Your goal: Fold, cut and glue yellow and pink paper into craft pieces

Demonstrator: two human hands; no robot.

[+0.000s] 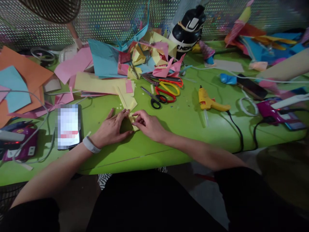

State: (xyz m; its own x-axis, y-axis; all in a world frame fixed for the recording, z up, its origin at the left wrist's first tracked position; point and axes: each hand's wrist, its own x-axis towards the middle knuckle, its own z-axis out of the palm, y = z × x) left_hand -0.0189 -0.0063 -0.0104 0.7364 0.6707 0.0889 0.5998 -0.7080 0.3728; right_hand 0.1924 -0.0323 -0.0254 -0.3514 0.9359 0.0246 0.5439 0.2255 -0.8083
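Observation:
A narrow yellow paper strip (126,99) lies on the green table, its near part between my two hands. My left hand (113,128) rests flat with its fingers spread, the fingertips touching the strip's left edge. On the right side of the paper, my right hand (147,125) has its fingers curled and pinched on the strip. Parts of the strip are hidden under the fingers. Just beyond my right hand are black-handled scissors (155,99), with red- and yellow-handled scissors (170,88) behind them. Tiny paper scraps lie near my left fingers.
A phone (69,126) lies left on the green table (145,158). A yellow glue gun (210,101) with its cord sits to the right. Coloured papers (103,59), a black bottle (187,32) and a purple device (267,111) are farther out. Cables cross both sides.

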